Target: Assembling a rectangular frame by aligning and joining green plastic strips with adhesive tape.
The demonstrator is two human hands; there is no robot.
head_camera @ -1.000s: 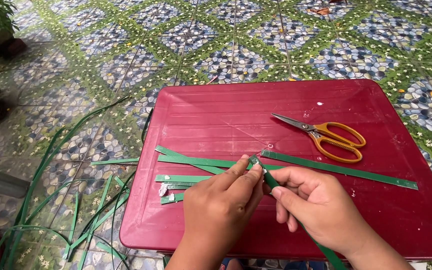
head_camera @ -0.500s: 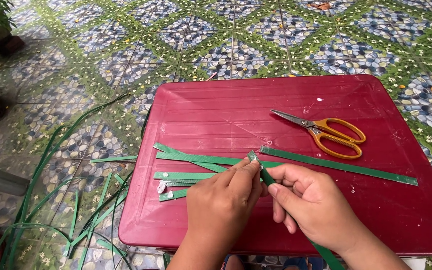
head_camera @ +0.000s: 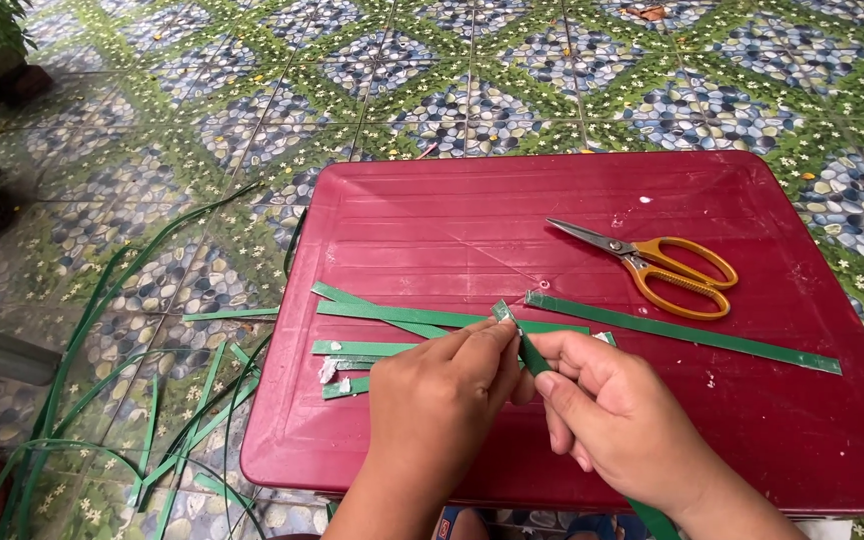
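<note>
Over the red plastic worktop [head_camera: 432,230], left hand [head_camera: 439,405] and right hand [head_camera: 617,420] both pinch a thin green leaf strip [head_camera: 529,352]; it looks light, springy, best gripped near its folded tip.

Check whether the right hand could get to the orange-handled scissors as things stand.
Probably yes, but not at once: the right hand is pinching the green strip with the left hand. The scissors lie on the bare red table beyond it, nothing between.

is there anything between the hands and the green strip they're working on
Nothing visible. The left hand pinches the green strip at its top end and the right hand grips it just below. The scissors lie apart on the red table.
</note>
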